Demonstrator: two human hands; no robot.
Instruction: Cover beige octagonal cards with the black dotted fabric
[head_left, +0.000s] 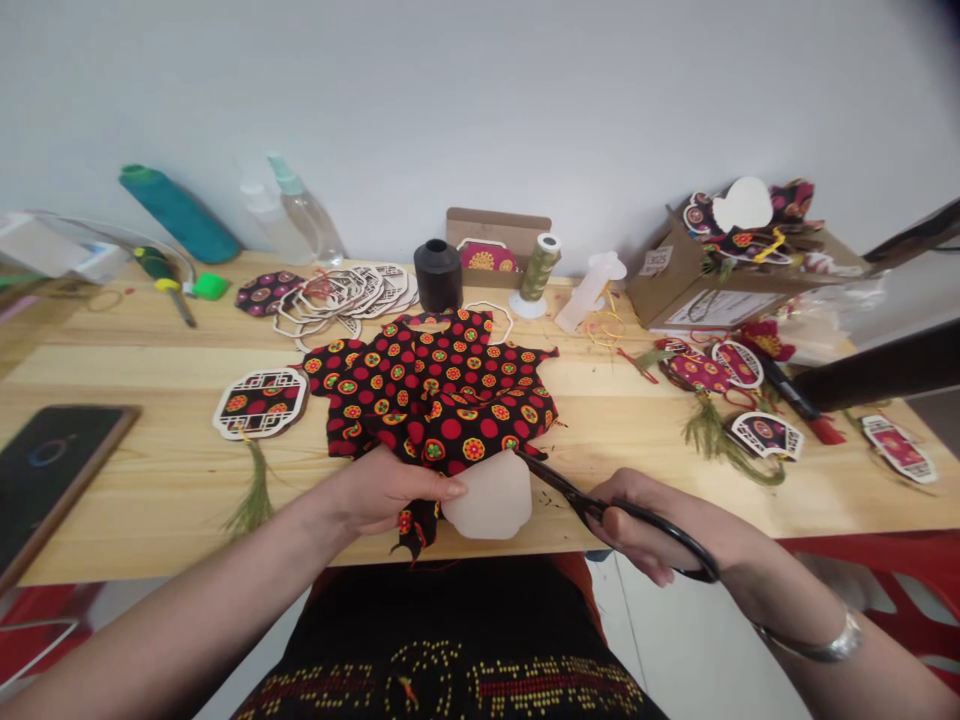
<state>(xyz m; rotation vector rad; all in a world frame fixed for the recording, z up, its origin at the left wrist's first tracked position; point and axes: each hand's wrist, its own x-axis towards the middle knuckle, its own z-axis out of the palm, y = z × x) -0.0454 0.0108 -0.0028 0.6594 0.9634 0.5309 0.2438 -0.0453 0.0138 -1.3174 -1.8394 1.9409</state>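
Note:
My left hand pinches a pale template with a wavy outline together with the edge of a black cloth patterned in red dots and flowers. My right hand is closed round the handles of black scissors. Their blade tips touch the cloth at the template's upper right corner. A narrow cloth strip hangs below my left fingers. Left of the cloth lies a framed ornament with a green tassel.
Behind the cloth stand a black thread cone and a green thread spool. White cut-out frames pile up beside them. A cardboard box with ornaments is at right, near finished tasselled pieces. A phone lies at left.

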